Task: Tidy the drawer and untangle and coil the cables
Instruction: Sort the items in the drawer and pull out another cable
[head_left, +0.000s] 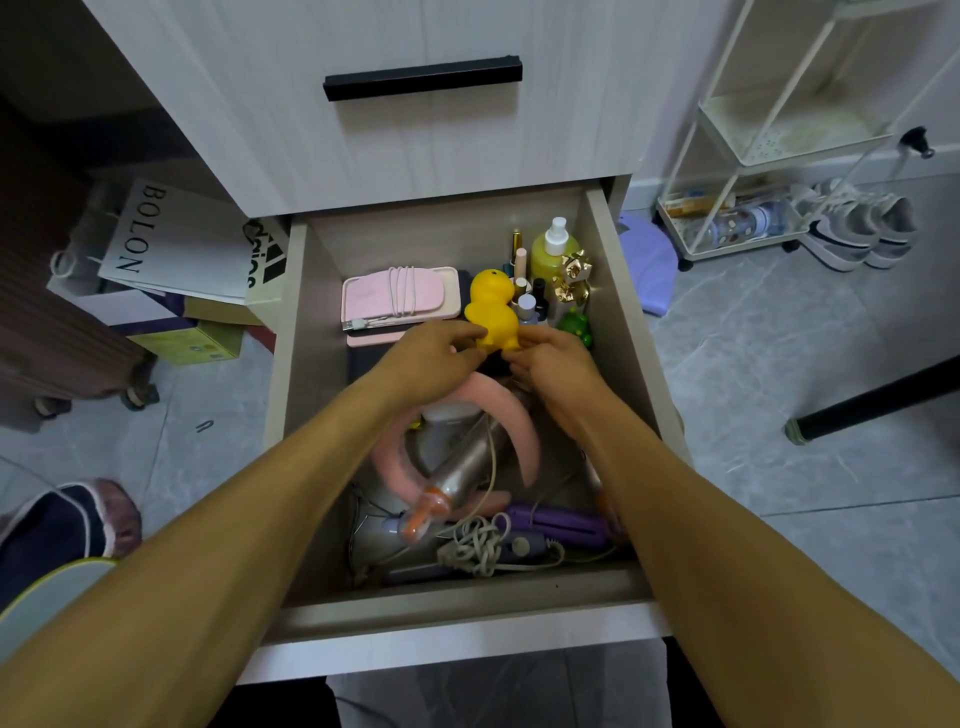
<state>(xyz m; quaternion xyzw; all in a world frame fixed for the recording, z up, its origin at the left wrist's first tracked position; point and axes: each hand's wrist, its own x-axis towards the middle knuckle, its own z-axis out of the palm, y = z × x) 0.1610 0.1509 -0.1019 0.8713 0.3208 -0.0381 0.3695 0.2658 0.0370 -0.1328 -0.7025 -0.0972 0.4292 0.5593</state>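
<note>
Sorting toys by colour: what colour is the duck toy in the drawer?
Yellow; the duck toy shows clearly in the head view, standing upright.

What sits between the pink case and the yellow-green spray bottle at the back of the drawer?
In the head view, the yellow duck toy, held by both hands, stands between the pink case and spray bottle.

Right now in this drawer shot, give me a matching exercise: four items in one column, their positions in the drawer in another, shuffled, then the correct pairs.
Items:
1. yellow duck toy
2. tangled beige cable
3. pink case wrapped with a cable
4. yellow spray bottle

Places:
A. back right corner
B. front, near the drawer's front panel
C. back left
D. middle, between the left hand and right hand

Pairs: 1-D, 2-B, 3-C, 4-A
</note>
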